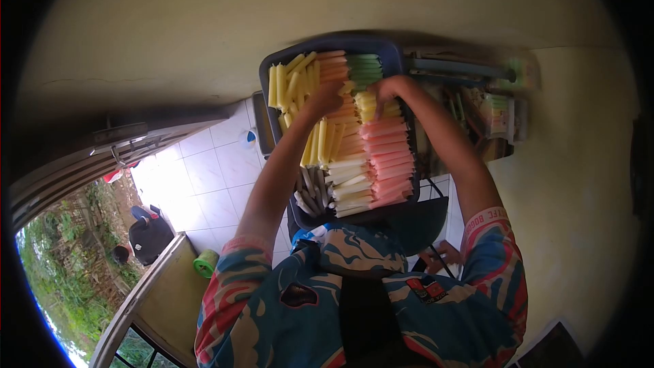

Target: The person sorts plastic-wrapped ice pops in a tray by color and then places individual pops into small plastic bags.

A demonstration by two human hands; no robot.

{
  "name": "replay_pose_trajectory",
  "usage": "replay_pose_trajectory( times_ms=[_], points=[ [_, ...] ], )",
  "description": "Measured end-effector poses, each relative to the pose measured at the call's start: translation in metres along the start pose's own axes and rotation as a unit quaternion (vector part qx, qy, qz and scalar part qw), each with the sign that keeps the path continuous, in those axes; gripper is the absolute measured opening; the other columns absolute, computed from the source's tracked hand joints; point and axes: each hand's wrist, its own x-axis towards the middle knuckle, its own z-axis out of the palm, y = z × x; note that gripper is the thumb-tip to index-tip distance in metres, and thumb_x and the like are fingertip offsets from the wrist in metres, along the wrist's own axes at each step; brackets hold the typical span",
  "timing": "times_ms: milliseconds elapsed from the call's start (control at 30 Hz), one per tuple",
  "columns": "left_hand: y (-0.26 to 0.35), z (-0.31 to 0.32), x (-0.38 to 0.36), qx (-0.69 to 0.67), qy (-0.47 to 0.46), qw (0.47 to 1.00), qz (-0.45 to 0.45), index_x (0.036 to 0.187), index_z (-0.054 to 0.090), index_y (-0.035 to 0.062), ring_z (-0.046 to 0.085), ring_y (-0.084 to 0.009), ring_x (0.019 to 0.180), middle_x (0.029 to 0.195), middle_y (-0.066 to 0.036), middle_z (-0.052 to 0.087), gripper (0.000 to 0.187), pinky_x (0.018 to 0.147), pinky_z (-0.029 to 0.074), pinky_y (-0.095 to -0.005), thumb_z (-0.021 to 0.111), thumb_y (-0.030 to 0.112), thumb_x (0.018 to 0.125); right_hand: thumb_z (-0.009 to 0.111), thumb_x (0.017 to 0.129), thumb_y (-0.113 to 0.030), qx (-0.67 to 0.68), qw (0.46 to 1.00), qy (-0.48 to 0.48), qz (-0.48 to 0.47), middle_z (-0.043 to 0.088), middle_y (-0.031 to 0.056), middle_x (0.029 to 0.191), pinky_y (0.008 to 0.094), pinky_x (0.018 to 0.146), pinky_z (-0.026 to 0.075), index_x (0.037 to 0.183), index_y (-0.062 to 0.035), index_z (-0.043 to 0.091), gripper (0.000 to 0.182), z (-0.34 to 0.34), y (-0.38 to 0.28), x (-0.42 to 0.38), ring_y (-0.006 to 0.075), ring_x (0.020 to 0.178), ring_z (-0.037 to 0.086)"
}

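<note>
A dark blue tub [264, 68] in front of me holds many slim plastic tubes that look like ice pops. Yellow ice pops [278, 86] lie loosely on the left, and pink ice pops [390, 157] are stacked in a row on the right. Green ice pops [364, 67] sit at the far end, with whitish ones [351, 180] and grey ones [313, 191] nearer me. Over the middle, my left hand [328, 99] has its fingers closed by a yellow ice pop. My right hand [388, 88] curls its fingers down onto yellow ice pops [366, 105] above the pink row.
Right of the tub, a cluttered rack [470, 112] holds more coloured packets. Tiled floor [204, 163] runs left toward an open doorway, with a black bag [150, 237] and a green container [205, 263] there. A wall [327, 0] stands beyond the tub.
</note>
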Motion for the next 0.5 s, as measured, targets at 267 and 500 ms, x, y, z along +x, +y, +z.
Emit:
replay_pose_trajectory(
  times_ms=[267,500],
  points=[
    [0.012,0.017,-0.073,-0.087,0.057,0.994,-0.022,0.113,0.063,0.0024,0.064,-0.0372,0.091,0.094,-0.022,0.067,0.040,0.082,0.050,-0.0434,0.057,0.007,0.074,0.088,0.054,-0.044,0.025,0.999,-0.031,-0.023,0.058,0.0157,0.126,0.0356,0.093,0.044,0.127,-0.0004,0.053,0.092,-0.002,-0.008,-0.011,0.0279,0.114,0.056],
    [0.064,0.075,-0.123,-0.072,0.053,0.989,0.115,0.115,0.063,0.0101,0.064,-0.0358,0.096,0.137,-0.011,0.050,0.042,0.081,0.054,-0.0407,0.062,0.004,0.074,0.091,0.052,-0.040,0.019,1.000,-0.002,-0.023,0.053,0.0216,0.131,0.0341,0.098,0.043,0.134,0.0054,0.042,0.105,0.003,-0.007,-0.020,0.0296,0.119,0.053]
  ],
)
